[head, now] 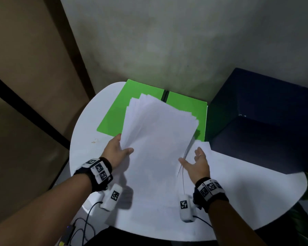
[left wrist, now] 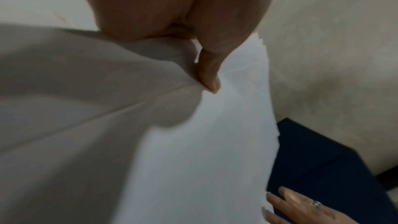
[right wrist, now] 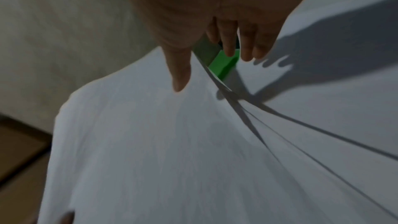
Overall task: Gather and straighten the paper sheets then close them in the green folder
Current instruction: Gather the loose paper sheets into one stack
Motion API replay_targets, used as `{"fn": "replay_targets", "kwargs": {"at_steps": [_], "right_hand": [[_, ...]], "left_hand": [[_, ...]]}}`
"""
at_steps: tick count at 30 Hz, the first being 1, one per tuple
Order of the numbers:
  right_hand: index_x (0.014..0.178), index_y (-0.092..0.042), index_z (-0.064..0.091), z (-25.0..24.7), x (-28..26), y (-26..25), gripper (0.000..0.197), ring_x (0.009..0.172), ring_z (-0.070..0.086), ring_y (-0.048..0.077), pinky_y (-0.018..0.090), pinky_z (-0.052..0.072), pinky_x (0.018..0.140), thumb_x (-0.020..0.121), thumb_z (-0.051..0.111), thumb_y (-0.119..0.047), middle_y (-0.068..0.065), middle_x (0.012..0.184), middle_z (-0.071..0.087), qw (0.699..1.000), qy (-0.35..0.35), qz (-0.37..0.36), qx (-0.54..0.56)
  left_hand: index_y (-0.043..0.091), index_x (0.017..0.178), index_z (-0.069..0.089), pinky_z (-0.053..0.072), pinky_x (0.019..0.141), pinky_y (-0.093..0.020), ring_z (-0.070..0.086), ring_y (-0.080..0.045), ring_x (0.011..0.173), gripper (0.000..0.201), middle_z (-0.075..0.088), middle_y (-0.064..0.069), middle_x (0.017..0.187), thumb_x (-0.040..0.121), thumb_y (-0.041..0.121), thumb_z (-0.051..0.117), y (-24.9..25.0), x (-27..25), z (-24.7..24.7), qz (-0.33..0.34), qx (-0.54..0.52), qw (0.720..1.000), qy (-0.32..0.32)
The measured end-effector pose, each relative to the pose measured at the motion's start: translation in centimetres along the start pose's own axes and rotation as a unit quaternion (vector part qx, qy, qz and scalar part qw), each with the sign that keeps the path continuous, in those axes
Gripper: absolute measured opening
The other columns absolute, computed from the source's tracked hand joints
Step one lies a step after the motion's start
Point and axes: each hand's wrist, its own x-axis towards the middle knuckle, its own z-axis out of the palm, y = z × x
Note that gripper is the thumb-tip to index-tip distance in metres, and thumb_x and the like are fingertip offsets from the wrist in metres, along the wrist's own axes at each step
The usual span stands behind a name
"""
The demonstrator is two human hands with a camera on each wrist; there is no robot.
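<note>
An open green folder [head: 114,118] lies at the far side of the round white table [head: 85,144]. A fanned stack of white paper sheets [head: 158,139] slants over it, its far edges uneven. My left hand [head: 121,148] pinches the stack's left edge, with the thumb [left wrist: 210,74] on top and the fingers hidden underneath. At the stack's right edge my right hand [head: 194,161] is open, thumb [right wrist: 181,74] over the top sheet and fingers straight beyond the edge. A strip of folder [right wrist: 224,64] shows past those fingers. One loose sheet [head: 207,148] lies flat under the right hand.
A dark navy upholstered seat [head: 265,112] stands against the table's right side. A pale wall rises behind the folder. Cables [head: 82,226] hang below the table's near left edge, and a small stain [head: 95,141] marks the tabletop.
</note>
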Motion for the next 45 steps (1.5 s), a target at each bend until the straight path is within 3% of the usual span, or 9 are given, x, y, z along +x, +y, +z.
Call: {"fn": "replay_targets", "kwargs": {"at_steps": [5, 10, 14, 19, 26, 32, 37, 41, 45], "right_hand": [[0.115, -0.01, 0.063, -2.3, -1.4, -6.4, 0.047, 0.104, 0.069, 0.023, 0.047, 0.053, 0.096, 0.073, 0.08, 0.0, 0.008, 0.113, 0.072, 0.972, -0.007, -0.113, 0.205], [0.095, -0.004, 0.07, -5.2, -4.9, -11.7, 0.026, 0.089, 0.071, 0.024, 0.037, 0.057, 0.084, 0.072, 0.08, 0.002, 0.01, 0.095, 0.075, 0.925, 0.056, -0.259, 0.274], [0.099, -0.008, 0.069, -4.3, -5.4, -10.3, 0.041, 0.088, 0.073, 0.016, 0.032, 0.058, 0.078, 0.063, 0.086, 0.004, 0.004, 0.095, 0.076, 0.949, 0.023, -0.228, 0.216], [0.076, -0.02, 0.055, -2.7, -5.8, -9.3, 0.036, 0.067, 0.064, -0.004, 0.004, 0.05, 0.06, 0.069, 0.084, 0.0, -0.012, 0.079, 0.063, 0.974, 0.016, -0.128, 0.185], [0.099, 0.0, 0.071, -4.1, -4.6, -9.1, 0.043, 0.088, 0.074, 0.025, 0.034, 0.059, 0.08, 0.06, 0.087, 0.005, 0.009, 0.093, 0.077, 0.95, 0.027, -0.222, 0.218], [0.085, -0.016, 0.074, -3.5, -4.4, -8.9, 0.025, 0.086, 0.074, 0.022, 0.038, 0.058, 0.083, 0.068, 0.085, -0.001, 0.003, 0.087, 0.077, 0.955, 0.039, -0.196, 0.218], [0.081, -0.018, 0.068, -1.7, -4.2, -7.5, 0.029, 0.078, 0.072, 0.005, 0.015, 0.055, 0.069, 0.065, 0.086, -0.001, -0.015, 0.074, 0.075, 0.97, 0.037, -0.136, 0.2], [0.07, -0.018, 0.071, -2.1, -4.3, -8.2, 0.026, 0.067, 0.071, 0.005, 0.018, 0.056, 0.06, 0.067, 0.083, 0.006, -0.012, 0.069, 0.075, 0.953, 0.063, -0.162, 0.247], [0.084, -0.02, 0.07, -1.5, -4.3, -6.5, 0.029, 0.078, 0.072, 0.003, 0.025, 0.059, 0.077, 0.068, 0.085, -0.001, -0.013, 0.08, 0.076, 0.968, 0.033, -0.133, 0.208]], "left_hand": [[0.004, 0.121, 0.059, 0.053, 0.094, -0.039, 0.068, -0.025, 0.108, 0.048, 0.071, -0.009, 0.116, 0.076, -0.006, 0.073, 5.0, -1.9, -3.0, 0.059, -0.212, 0.974, -0.053], [0.01, 0.11, 0.062, 0.054, 0.077, -0.018, 0.071, -0.008, 0.093, 0.032, 0.076, 0.009, 0.098, 0.081, -0.002, 0.068, 9.1, -2.7, -4.6, 0.152, -0.218, 0.964, 0.0], [0.007, 0.12, 0.059, 0.056, 0.085, -0.025, 0.069, -0.012, 0.103, 0.057, 0.073, 0.001, 0.11, 0.068, 0.004, 0.083, 7.1, -3.1, -3.1, 0.156, -0.174, 0.972, -0.004], [0.022, 0.091, 0.071, 0.058, 0.078, -0.028, 0.071, 0.0, 0.08, 0.034, 0.076, 0.019, 0.084, 0.065, 0.004, 0.085, 5.7, -2.9, -0.4, 0.1, -0.154, 0.983, 0.005], [0.019, 0.093, 0.073, 0.056, 0.072, -0.02, 0.072, -0.007, 0.084, 0.049, 0.077, 0.01, 0.089, 0.049, 0.013, 0.093, 6.6, -1.9, -1.8, 0.14, -0.218, 0.966, -0.003], [0.019, 0.1, 0.069, 0.056, 0.076, -0.018, 0.072, -0.003, 0.087, 0.046, 0.076, 0.015, 0.091, 0.063, -0.004, 0.084, 6.5, -1.1, -0.3, 0.131, -0.159, 0.978, -0.04], [0.026, 0.087, 0.07, 0.055, 0.071, -0.017, 0.07, 0.005, 0.077, 0.033, 0.074, 0.022, 0.079, 0.066, 0.006, 0.085, 5.0, -1.5, 1.0, 0.066, -0.139, 0.988, -0.036], [0.018, 0.086, 0.072, 0.057, 0.072, -0.02, 0.072, -0.005, 0.078, 0.03, 0.077, 0.01, 0.083, 0.065, 0.001, 0.085, 5.7, -1.0, 0.5, 0.071, -0.191, 0.979, -0.005], [0.021, 0.093, 0.072, 0.056, 0.082, -0.032, 0.072, -0.007, 0.087, 0.035, 0.077, 0.009, 0.093, 0.065, 0.007, 0.086, 3.8, -1.8, 1.3, 0.041, -0.151, 0.987, -0.033]]}}
